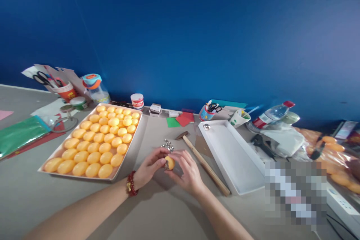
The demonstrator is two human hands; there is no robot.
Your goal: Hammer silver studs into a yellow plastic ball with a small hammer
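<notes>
An orange ping-pong ball is held low over the middle of the table between my two hands. My right hand curls its fingers and thumb around the ball's right side. At its left side, my left hand is closed, with thumb and fingers against the ball. A small dark, shiny bit shows there; I cannot make out what it is. Just beyond my fingers lies a small pile of shiny silver metal pieces. A hammer with a wooden handle rests right of my right hand.
To the left stands a shallow box with rows of orange ping-pong balls. On the right is a white tray with a silver piece in its far corner. Pen cups, a lidded bottle, coloured paper and a plastic bottle line the wall.
</notes>
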